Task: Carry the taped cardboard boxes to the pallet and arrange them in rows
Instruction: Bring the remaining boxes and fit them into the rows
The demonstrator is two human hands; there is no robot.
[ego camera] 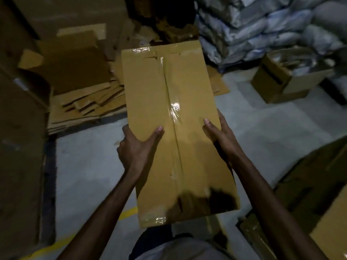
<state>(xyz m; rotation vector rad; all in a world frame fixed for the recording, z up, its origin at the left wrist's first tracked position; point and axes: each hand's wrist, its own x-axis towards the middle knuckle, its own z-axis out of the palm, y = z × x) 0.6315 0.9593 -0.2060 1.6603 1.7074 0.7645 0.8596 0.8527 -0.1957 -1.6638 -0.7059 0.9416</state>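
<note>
A long brown cardboard box [172, 102], sealed with clear tape down its middle seam, hangs above the grey floor in front of me. My left hand [138, 149] grips its left edge, thumb lying on top and fingers wrapped under the side. My right hand [220, 136] grips the right edge the same way, thumb on the top face. The fingers under the box are hidden. No pallet shows in the head view.
Flattened cardboard sheets [84, 102] are stacked on the floor at left. Tall brown boxes [20, 128] stand along the left edge. Piled plastic-wrapped bags [262, 25] fill the back right, with an open carton [289, 79] below them. More cardboard [319, 194] lies at lower right.
</note>
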